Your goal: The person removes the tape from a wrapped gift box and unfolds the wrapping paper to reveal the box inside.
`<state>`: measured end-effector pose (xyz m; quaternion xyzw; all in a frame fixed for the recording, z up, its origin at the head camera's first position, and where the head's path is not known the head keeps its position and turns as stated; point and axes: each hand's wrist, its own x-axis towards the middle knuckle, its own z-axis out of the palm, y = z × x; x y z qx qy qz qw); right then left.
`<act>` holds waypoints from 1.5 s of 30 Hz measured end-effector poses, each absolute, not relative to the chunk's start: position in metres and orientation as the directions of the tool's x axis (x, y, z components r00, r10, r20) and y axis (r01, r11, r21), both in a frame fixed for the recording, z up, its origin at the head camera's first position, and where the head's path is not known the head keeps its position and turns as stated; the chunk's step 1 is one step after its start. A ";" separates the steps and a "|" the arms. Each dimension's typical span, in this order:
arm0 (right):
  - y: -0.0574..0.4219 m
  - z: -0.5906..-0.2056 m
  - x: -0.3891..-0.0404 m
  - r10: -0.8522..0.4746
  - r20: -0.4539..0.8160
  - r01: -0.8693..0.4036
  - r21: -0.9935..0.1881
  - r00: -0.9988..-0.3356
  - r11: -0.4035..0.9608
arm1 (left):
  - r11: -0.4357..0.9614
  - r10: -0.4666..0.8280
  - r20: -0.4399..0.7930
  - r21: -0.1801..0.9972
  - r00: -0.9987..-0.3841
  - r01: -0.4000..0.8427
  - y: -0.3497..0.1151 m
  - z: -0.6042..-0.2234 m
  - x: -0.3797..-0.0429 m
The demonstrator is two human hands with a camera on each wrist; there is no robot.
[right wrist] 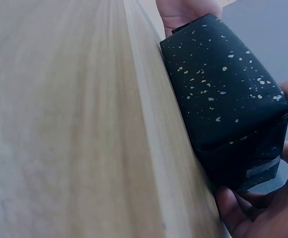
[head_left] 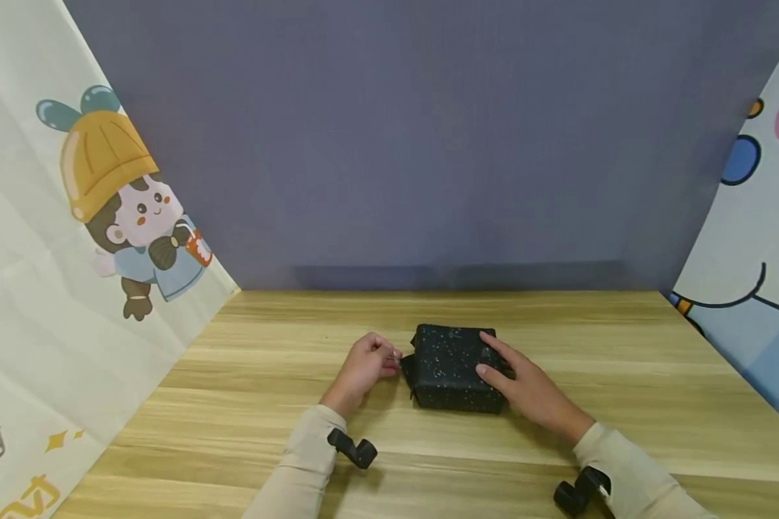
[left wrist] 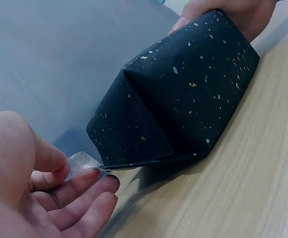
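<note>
A box wrapped in black speckled paper point(head_left: 454, 360) lies on the wooden table. Its left end has a folded paper flap point(left wrist: 129, 129) that sticks out toward the left hand. Between thumb and index finger, the left hand point(head_left: 368, 366) pinches a small clear strip, seemingly tape point(left wrist: 82, 162), at the flap's tip. The right hand point(head_left: 526, 386) grips the box's right end, thumb and index finger over the top edges. Some of its fingers are hidden behind that end. A shiny strip point(right wrist: 262, 167) shows on the paper there in the right wrist view.
The wooden tabletop point(head_left: 247, 404) spreads around the box. A grey panel point(head_left: 428, 144) rises behind it. Printed cartoon sheets stand on the left point(head_left: 39, 216) and right point(head_left: 753, 238). Each sleeve carries a black wrist camera, left point(head_left: 353, 448) and right point(head_left: 581, 491).
</note>
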<state>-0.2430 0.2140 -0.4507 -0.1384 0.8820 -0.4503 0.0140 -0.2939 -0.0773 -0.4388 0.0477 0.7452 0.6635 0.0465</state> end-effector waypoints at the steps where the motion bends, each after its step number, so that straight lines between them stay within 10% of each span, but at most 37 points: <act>1: 0.214 -0.451 -0.243 -0.258 0.100 -0.232 -0.799 -0.961 0.555 | 0.119 0.131 0.000 0.993 -0.991 0.016 -0.078 -0.439 -0.293; 23: 0.211 -0.453 -0.230 -0.263 0.079 -0.215 -0.811 -0.962 0.544 | 0.320 0.000 0.149 0.937 -0.989 0.141 -0.076 -0.435 -0.281; 45: 0.201 -0.449 -0.224 -0.182 0.322 -0.363 -0.701 -0.929 0.613 | 0.683 0.368 0.281 0.565 -0.886 0.463 -0.048 -0.418 -0.246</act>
